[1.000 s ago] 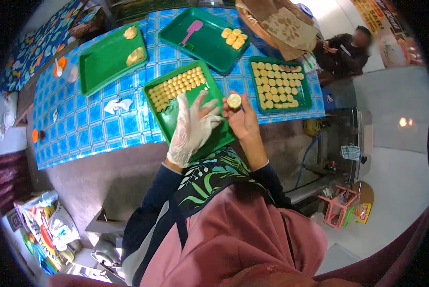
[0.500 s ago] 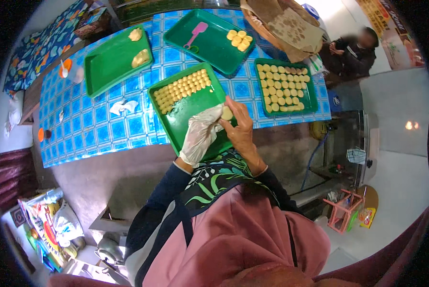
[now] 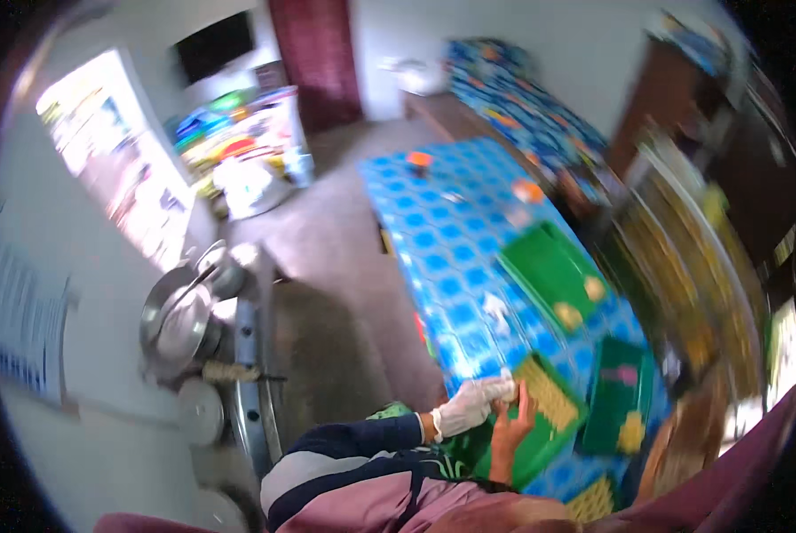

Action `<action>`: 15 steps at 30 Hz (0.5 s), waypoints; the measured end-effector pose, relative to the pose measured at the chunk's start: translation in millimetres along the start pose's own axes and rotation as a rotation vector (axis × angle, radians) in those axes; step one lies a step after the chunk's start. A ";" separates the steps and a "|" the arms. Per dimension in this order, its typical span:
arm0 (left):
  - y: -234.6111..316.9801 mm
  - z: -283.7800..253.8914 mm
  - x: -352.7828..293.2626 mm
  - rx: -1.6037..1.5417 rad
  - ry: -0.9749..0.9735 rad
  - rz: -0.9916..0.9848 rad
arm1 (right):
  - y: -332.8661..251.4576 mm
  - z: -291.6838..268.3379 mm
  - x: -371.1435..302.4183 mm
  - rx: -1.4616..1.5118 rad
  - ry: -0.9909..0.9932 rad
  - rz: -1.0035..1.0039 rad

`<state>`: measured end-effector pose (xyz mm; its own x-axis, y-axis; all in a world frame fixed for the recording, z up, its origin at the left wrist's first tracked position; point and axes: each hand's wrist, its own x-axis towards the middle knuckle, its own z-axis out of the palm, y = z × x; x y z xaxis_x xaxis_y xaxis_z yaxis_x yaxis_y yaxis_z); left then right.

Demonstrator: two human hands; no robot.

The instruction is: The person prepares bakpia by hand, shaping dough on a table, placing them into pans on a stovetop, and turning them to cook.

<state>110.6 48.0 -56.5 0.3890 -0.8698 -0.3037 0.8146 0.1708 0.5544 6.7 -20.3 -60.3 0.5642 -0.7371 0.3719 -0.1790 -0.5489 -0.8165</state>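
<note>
The person's gloved left hand (image 3: 465, 412) and bare right hand (image 3: 512, 432) met, fingers partly curled (blur hid anything held), above the green tray (image 3: 534, 455), its yellow dough pieces (image 3: 552, 401) lying just rightward.

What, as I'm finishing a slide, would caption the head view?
Gloved left hand and bare right hand meet above a green tray of yellow dough pieces, on a blue checked tablecloth.

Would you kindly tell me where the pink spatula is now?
In the head view's lower right, the pink spatula lies in the dark green tray, just above the yellow pieces.
</note>
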 end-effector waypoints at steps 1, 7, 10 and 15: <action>1.9 -19.0 -3.7 0.112 0.058 0.052 | 1.2 16.2 2.2 0.007 -0.016 -0.113; 45.2 3.7 -82.5 0.122 0.371 0.096 | -34.2 37.6 11.4 0.189 -0.447 -0.239; 23.5 -32.0 -77.9 -0.049 0.297 0.281 | -37.0 54.0 2.4 0.221 -0.442 -0.277; 32.2 -48.4 -62.5 0.573 0.303 0.526 | -27.3 69.5 -5.0 0.195 -0.315 -0.190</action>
<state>133.3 130.4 -57.2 0.8233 -0.5658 -0.0449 0.1810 0.1868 0.9656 64.8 25.8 -70.6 0.7972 -0.4561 0.3955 0.0913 -0.5565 -0.8258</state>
